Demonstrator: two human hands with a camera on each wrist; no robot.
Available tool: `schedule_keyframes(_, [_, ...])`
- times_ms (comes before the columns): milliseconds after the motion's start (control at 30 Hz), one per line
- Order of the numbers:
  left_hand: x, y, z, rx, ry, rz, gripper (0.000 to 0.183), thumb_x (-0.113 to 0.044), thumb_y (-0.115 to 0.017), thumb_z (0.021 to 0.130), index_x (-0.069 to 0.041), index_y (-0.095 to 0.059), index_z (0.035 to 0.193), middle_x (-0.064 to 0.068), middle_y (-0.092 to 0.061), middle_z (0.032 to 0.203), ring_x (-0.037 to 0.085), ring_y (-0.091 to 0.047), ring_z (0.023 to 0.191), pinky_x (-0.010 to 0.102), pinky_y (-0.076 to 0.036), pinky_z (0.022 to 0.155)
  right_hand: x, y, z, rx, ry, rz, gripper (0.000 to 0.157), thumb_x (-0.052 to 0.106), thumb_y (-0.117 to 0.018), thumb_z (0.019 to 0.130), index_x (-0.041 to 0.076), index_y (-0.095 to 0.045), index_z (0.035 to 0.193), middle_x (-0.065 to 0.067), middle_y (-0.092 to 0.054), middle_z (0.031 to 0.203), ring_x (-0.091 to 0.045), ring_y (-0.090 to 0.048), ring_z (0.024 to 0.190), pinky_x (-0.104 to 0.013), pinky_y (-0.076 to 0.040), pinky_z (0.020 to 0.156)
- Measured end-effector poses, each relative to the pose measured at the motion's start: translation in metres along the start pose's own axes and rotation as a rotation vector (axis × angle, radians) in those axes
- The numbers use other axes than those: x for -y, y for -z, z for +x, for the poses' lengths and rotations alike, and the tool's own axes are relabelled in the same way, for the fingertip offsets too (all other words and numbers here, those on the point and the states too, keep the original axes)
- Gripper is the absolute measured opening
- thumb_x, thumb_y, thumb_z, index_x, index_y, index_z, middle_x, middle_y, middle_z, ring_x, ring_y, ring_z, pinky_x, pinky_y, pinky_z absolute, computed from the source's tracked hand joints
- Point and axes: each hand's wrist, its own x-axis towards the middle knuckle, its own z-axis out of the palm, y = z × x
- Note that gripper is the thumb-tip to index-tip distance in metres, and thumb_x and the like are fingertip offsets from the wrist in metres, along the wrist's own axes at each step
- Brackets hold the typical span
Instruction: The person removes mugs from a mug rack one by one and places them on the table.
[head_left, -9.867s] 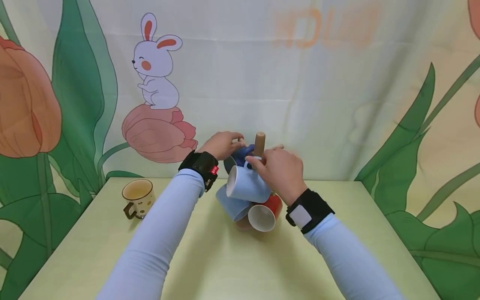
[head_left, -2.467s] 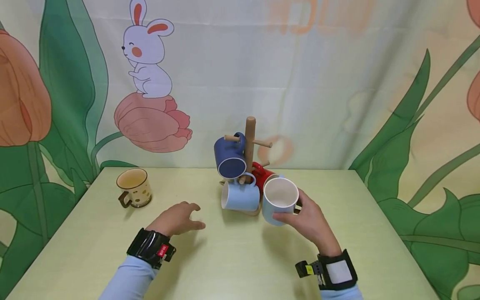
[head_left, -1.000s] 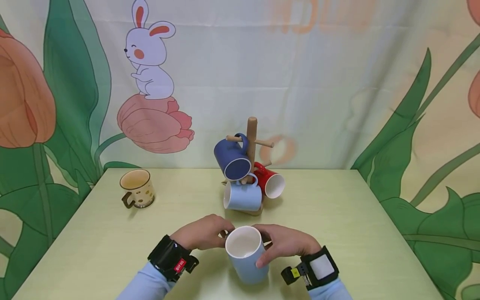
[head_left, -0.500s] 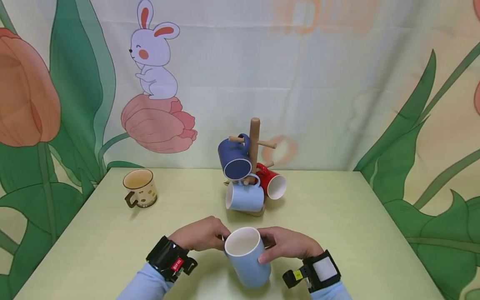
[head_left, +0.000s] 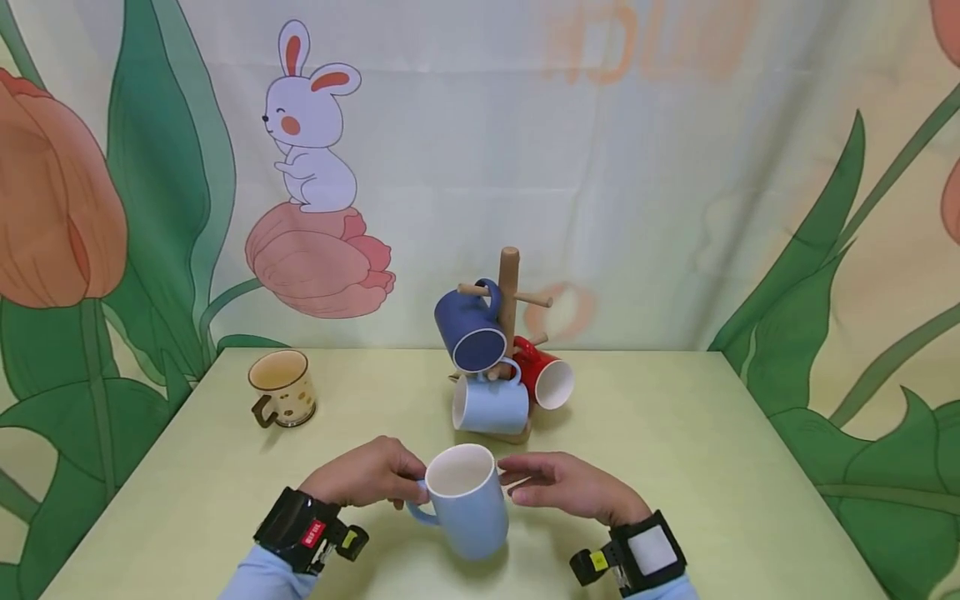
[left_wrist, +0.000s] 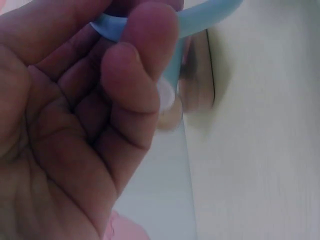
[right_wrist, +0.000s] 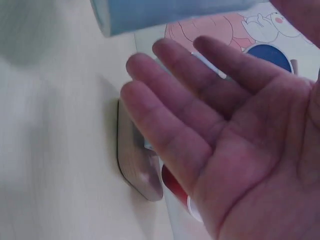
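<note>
A light blue mug [head_left: 471, 510] with a white inside is upright, slightly tilted, at the front middle of the table. Its handle [head_left: 422, 515] points left, and my left hand [head_left: 369, 475] pinches it between thumb and fingers. The left wrist view shows that handle [left_wrist: 210, 17] behind the curled fingers. Whether the mug's base touches the table I cannot tell. My right hand [head_left: 572, 487] is just to the right of the mug with fingers extended. In the right wrist view a gap separates those fingers from the mug's side [right_wrist: 170, 12].
Behind stands a wooden mug tree [head_left: 509, 275]. On its pegs hang a dark blue mug [head_left: 471, 325], a light blue mug [head_left: 495, 407] and a red mug [head_left: 534, 367]. A cream spotted mug with a brown handle [head_left: 292, 400] stands at the table's left [head_left: 180, 500].
Earlier the right hand carried the light blue mug from beside the rack to the front. Since half a second ago it has let go; the mug has moved left, its handle in the left hand.
</note>
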Motion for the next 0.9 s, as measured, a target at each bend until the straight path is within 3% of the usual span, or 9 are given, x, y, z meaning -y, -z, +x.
schedule_keyframes(133, [0.011,0.010,-0.013,-0.073,0.056,0.019,0.011,-0.014,-0.070,0.090,-0.007,-0.074,0.083,0.003,-0.067,0.073,0.016,-0.059,0.063,0.027,-0.046,0.057,-0.002,0.003,-0.006,-0.104,-0.055,-0.068,0.048,0.023,-0.061,0.100,-0.001,-0.052,0.140,-0.016,-0.061,0.130,-0.027,-0.058,0.120,-0.042,-0.046,0.101])
schedule_keyframes(267, [0.022,0.022,-0.022,-0.160,0.106,0.052,0.012,-0.016,-0.070,0.090,-0.009,-0.074,0.082,0.003,-0.068,0.074,0.017,-0.061,0.064,0.030,-0.046,0.058,0.001,0.004,-0.011,-0.266,-0.153,-0.207,0.047,0.029,-0.064,0.098,0.002,-0.057,0.136,-0.013,-0.064,0.124,-0.028,-0.060,0.115,-0.047,-0.048,0.095])
schedule_keyframes(433, [0.030,0.032,-0.028,-0.288,0.174,0.047,0.009,-0.013,-0.070,0.092,-0.007,-0.075,0.090,0.006,-0.067,0.078,0.019,-0.059,0.064,0.035,-0.049,0.060,0.002,0.005,-0.013,-0.440,-0.222,-0.357,0.046,0.031,-0.068,0.094,0.005,-0.062,0.131,-0.012,-0.066,0.122,-0.028,-0.063,0.109,-0.046,-0.051,0.091])
schedule_keyframes(667, [0.038,0.035,-0.028,-0.416,0.302,0.091,0.010,-0.013,-0.069,0.093,-0.005,-0.074,0.091,0.007,-0.063,0.075,0.019,-0.054,0.064,0.032,-0.040,0.059,-0.003,0.005,-0.014,-0.478,-0.259,-0.381,0.042,0.029,-0.069,0.094,0.006,-0.064,0.129,-0.008,-0.068,0.117,-0.025,-0.065,0.103,-0.044,-0.052,0.087])
schedule_keyframes(900, [0.042,0.038,-0.025,-0.553,0.329,0.164,0.013,-0.012,-0.067,0.093,-0.002,-0.075,0.089,0.008,-0.066,0.079,0.019,-0.055,0.065,0.032,-0.041,0.057,-0.004,0.008,-0.013,-0.508,-0.248,-0.373,0.041,0.029,-0.069,0.094,0.006,-0.065,0.127,-0.005,-0.069,0.113,-0.024,-0.065,0.100,-0.043,-0.052,0.085])
